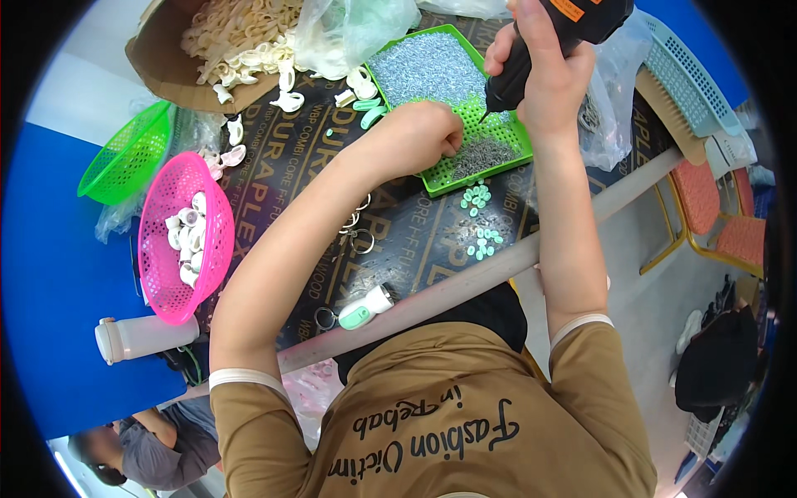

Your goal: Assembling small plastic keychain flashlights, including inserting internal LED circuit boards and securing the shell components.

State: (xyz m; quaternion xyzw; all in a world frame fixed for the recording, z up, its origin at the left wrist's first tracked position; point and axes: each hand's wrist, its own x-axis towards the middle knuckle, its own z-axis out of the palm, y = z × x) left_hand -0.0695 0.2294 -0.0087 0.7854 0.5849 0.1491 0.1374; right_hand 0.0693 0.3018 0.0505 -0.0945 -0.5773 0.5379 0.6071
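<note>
On a dial laid over the view, the driver point(516, 79) sat near one o'clock, the right hand's point(554, 83) fingers wrapped round it, its tip over the tray point(435, 187). The left hand's point(427, 133) fingers curled inward at twelve, by the screws point(486, 156); whether they pinched one, I could not tell. Progress seemed early: a single white-and-mint piece point(366, 308) at seven looked joined, while loose parts remained.

Counted: one driver, one tray, one pink basket point(163, 290) at nine holding roughly nine white pieces point(197, 238); two clusters of mint caps point(476, 197) toward two and three; screws beyond counting.
</note>
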